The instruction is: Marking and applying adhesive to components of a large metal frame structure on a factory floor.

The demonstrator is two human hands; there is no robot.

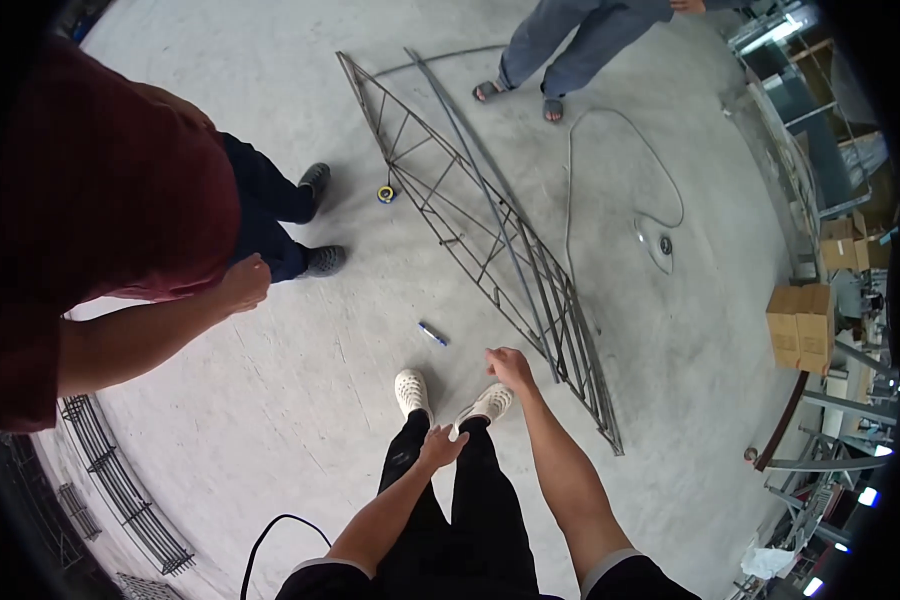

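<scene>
My left hand [442, 447] hangs in front of my legs, thumb and fingers apart, with nothing visible in it. Farther forward, my right hand [511, 370] is closed, its fingers curled; what is inside them, if anything, is hidden. It appears above the floor between my right shoe and a long welded steel-bar truss [485, 262], which lies diagonally. Just left of that hand a blue-and-white marker pen [432, 333] lies on the concrete. Beside the truss's far left part sits a yellow-and-black tape measure [386, 194].
At left stands a person in a dark red shirt [120, 200]; another in grey trousers [580, 45] stands beyond the truss. A grey cable [568, 165] loops across the floor. Cardboard boxes [802, 328] are stacked at right, barred steel frames [120, 485] at lower left.
</scene>
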